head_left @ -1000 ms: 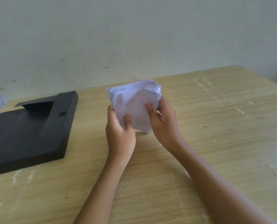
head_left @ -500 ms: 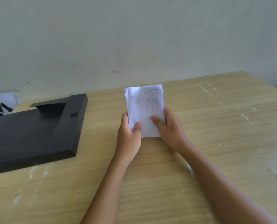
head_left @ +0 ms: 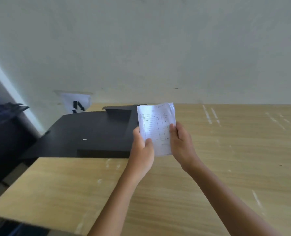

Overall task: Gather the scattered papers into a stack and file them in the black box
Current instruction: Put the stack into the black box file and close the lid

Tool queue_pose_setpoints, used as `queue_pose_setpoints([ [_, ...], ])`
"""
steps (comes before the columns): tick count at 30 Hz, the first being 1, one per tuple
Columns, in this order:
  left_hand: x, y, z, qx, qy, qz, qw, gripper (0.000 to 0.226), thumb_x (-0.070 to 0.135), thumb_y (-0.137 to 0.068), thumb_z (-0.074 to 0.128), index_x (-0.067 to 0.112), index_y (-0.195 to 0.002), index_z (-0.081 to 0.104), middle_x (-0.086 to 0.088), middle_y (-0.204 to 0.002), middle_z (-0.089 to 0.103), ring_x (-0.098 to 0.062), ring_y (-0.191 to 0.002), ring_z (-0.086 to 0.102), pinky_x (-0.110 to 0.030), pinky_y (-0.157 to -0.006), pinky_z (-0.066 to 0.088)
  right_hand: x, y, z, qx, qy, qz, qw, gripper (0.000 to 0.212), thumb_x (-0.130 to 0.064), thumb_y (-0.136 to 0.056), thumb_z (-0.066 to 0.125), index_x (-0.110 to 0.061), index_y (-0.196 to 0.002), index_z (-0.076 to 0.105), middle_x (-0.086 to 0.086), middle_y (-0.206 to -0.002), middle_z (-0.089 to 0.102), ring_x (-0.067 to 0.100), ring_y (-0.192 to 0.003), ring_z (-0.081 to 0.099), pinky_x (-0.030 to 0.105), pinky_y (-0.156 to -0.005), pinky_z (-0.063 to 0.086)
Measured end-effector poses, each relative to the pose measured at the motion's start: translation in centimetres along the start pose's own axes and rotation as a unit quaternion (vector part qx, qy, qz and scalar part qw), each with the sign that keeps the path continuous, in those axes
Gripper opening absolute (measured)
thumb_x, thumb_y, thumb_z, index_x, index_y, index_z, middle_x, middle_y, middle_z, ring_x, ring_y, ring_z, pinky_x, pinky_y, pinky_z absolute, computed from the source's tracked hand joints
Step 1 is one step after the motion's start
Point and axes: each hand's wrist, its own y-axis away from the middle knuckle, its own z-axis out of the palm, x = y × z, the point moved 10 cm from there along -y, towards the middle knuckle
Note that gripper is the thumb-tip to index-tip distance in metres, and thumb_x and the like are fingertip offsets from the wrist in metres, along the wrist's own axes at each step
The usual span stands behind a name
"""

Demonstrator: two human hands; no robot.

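A stack of white papers [head_left: 155,126], its top sheet printed with a ruled table, stands upright above the wooden table. My left hand [head_left: 142,149] grips its lower left edge, thumb on the front. My right hand [head_left: 182,142] holds its right edge. The flat black box [head_left: 90,133] lies on the table just left of the stack, its right edge partly hidden behind the papers and my left hand. The box looks closed, with a raised flap at its far end.
The wooden table [head_left: 226,167] stretches right and towards me; its left edge runs beside the box. A white sheet with black marks [head_left: 76,103] leans on the wall behind the box. Dark objects [head_left: 3,126] stand left of the table.
The papers have been squared from a loose bundle into a neat upright stack. Both hands have carried it left, up to the black box; the view has swung left.
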Motion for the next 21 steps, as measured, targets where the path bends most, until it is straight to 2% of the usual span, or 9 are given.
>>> queue_pose_setpoints([
  [2, 0.0, -0.4, -3.2, 0.018, 0.005, -0.009, 1.0, 0.04, 0.011, -0.104, 0.037, 0.031, -0.138, 0.034, 0.013, -0.125, 0.056, 0.0, -0.105, 0.057, -0.015, -0.07, 0.048, -1.1, -0.1, 2.6, -0.021, 0.005, -0.007, 1.0, 0.036, -0.031, -0.108, 0.034, -0.015, -0.077, 0.041, -0.006, -0.07, 0.042, 0.008, -0.057, 0.035, 0.019, -0.049, 0.032],
  [5, 0.1, -1.7, -7.5, 0.036, 0.007, -0.017, 0.999, 0.043, 0.009, -0.102, 0.039, 0.032, -0.139, 0.038, 0.014, -0.123, 0.057, 0.001, -0.107, 0.056, -0.016, -0.071, 0.046, -2.3, -0.6, 5.4, -0.042, 0.055, -0.036, 0.997, 0.038, -0.033, -0.108, 0.033, -0.014, -0.078, 0.048, -0.003, -0.072, 0.05, 0.013, -0.062, 0.043, 0.028, -0.056, 0.037],
  [6, 0.1, -2.3, -9.1, 0.044, -0.003, -0.018, 0.999, 0.044, 0.009, -0.102, 0.04, 0.031, -0.14, 0.038, 0.014, -0.123, 0.057, 0.002, -0.108, 0.055, -0.016, -0.072, 0.043, -2.4, -0.7, 6.1, -0.049, 0.081, -0.049, 0.994, 0.037, -0.032, -0.108, 0.034, -0.012, -0.085, 0.056, 0.0, -0.079, 0.058, 0.016, -0.07, 0.052, 0.032, -0.062, 0.044],
  [8, -0.4, -3.9, -12.2, 0.068, -0.03, -0.024, 0.997, 0.045, 0.009, -0.102, 0.04, 0.028, -0.143, 0.039, 0.012, -0.126, 0.057, 0.0, -0.108, 0.055, -0.016, -0.073, 0.041, -1.4, -0.7, 7.6, -0.074, 0.16, -0.076, 0.981, 0.034, -0.03, -0.106, 0.038, -0.01, -0.111, 0.065, 0.006, -0.109, 0.067, 0.02, -0.101, 0.061, 0.034, -0.088, 0.051],
  [10, -1.1, -5.6, -14.8, 0.086, -0.052, -0.036, 0.994, 0.044, 0.008, -0.101, 0.04, 0.024, -0.142, 0.042, 0.011, -0.124, 0.059, -0.006, -0.11, 0.056, -0.019, -0.074, 0.042, 0.0, 0.3, 9.5, -0.13, 0.249, -0.111, 0.953, 0.038, -0.034, -0.104, 0.044, -0.016, -0.135, 0.058, 0.0, -0.138, 0.057, 0.015, -0.129, 0.05, 0.023, -0.107, 0.035],
  [12, -2.2, -7.4, -16.6, 0.087, -0.072, -0.056, 0.992, 0.042, 0.006, -0.099, 0.04, 0.021, -0.138, 0.048, 0.009, -0.121, 0.061, -0.01, -0.111, 0.057, -0.023, -0.079, 0.044, 1.4, 1.6, 11.5, -0.182, 0.306, -0.146, 0.923, 0.048, -0.042, -0.103, 0.046, -0.021, -0.146, 0.049, -0.006, -0.153, 0.043, 0.008, -0.143, 0.033, 0.017, -0.114, 0.021],
  [15, -4.0, -10.0, -18.1, 0.077, -0.108, -0.089, 0.987, 0.037, -0.002, -0.096, 0.037, 0.018, -0.119, 0.058, 0.007, -0.108, 0.065, -0.017, -0.103, 0.059, -0.026, -0.072, 0.045, 2.7, 2.9, 12.8, -0.201, 0.351, -0.174, 0.898, 0.056, -0.052, -0.102, 0.042, -0.026, -0.152, 0.041, -0.015, -0.16, 0.03, 0.002, -0.152, 0.011, 0.02, -0.12, 0.018],
  [17, -5.4, -11.8, -18.7, 0.073, -0.14, -0.107, 0.982, 0.037, -0.005, -0.093, 0.035, 0.013, -0.11, 0.062, 0.005, -0.102, 0.066, -0.02, -0.098, 0.06, -0.025, -0.064, 0.044, 3.0, 3.0, 13.0, -0.188, 0.367, -0.185, 0.892, 0.058, -0.053, -0.102, 0.043, -0.026, -0.153, 0.039, -0.017, -0.16, 0.029, 0.001, -0.153, 0.007, 0.02, -0.12, 0.018],
  [21, -8.4, -14.7, -18.3, 0.032, -0.213, -0.155, 0.964, 0.033, 0.0, -0.096, 0.043, 0.009, -0.123, 0.059, -0.006, -0.121, 0.066, -0.022, -0.097, 0.062, -0.026, -0.058, 0.045, 3.2, 2.6, 13.1, -0.177, 0.362, -0.192, 0.895, 0.057, -0.047, -0.102, 0.046, -0.023, -0.153, 0.039, -0.014, -0.158, 0.033, 0.001, -0.152, 0.011, 0.016, -0.118, 0.014],
])
